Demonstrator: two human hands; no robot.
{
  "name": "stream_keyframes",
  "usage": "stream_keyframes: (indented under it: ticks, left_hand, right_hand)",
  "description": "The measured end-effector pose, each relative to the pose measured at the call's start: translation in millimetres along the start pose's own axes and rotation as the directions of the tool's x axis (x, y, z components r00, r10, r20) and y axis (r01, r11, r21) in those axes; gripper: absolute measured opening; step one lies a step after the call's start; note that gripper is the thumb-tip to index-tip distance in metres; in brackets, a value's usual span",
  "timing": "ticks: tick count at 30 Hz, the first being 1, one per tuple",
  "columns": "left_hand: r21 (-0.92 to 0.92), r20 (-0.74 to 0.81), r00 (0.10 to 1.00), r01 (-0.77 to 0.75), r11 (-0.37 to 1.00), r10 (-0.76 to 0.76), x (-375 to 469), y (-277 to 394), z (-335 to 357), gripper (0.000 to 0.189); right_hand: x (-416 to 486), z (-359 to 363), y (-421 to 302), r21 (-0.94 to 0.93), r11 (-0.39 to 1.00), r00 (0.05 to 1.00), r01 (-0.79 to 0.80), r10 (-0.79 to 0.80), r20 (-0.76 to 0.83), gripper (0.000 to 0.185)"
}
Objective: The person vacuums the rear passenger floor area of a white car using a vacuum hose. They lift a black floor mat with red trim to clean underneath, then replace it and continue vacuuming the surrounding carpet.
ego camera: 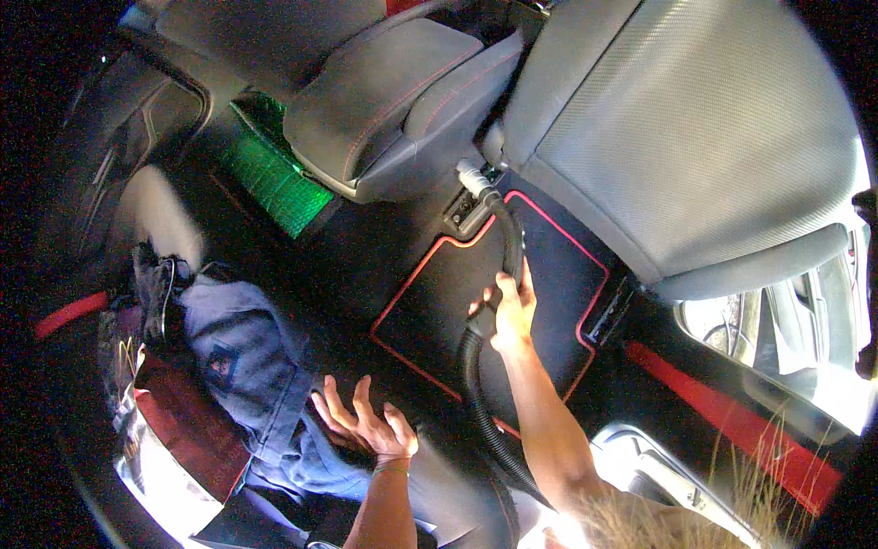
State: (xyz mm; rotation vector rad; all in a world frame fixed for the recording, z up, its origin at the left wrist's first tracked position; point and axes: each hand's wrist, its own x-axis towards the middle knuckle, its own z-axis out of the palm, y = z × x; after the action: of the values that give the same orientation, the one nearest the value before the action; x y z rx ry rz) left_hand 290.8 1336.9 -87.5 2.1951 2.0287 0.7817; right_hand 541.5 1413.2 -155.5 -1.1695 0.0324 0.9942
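Observation:
My right hand (513,305) grips the black handle of a vacuum cleaner hose (480,405) over a black car floor mat (439,322) with red edging. From the hand, the dark wand (509,230) runs up to a grey ribbed end (473,177), which lies by a metal seat rail fitting (469,207) at the mat's upper edge. My left hand (370,422) has its fingers spread and holds nothing visible. It is beside a blue denim garment (247,343) at the left; whether it touches the cloth, I cannot tell.
The back of a grey car seat (693,123) fills the upper right. A centre console (391,103) with red stitching stands above, near a green-lit footwell patch (274,178). Bags, one dark red (192,425), lie at the left. A red door sill (734,418) runs along the lower right.

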Motion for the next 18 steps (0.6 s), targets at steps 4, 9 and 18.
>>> stream_keyframes:
  ticks: [4, 9, 18]
  left_hand:
    - [-0.045, -0.01, 1.0, -0.016, 0.999, 0.015, 0, -1, -1, 0.06]
    - [-0.051, 0.002, 1.0, -0.004, 0.999, 0.004, 0, -1, -1, 0.057]
    - [-0.063, -0.015, 1.0, 0.002, 0.998, -0.003, 0, -1, 0, 0.06]
  right_hand:
    - [-27, -14, -5, -0.273, 0.956, 0.994, 0.11, -0.107, 0.025, 0.072]
    - [-97, -20, -39, -0.662, 0.262, 0.712, 0.702, -0.223, 0.666, 0.074]
    - [-94, 74, -51, -0.598, 0.044, 0.582, 0.8, 0.183, 0.792, 0.075]
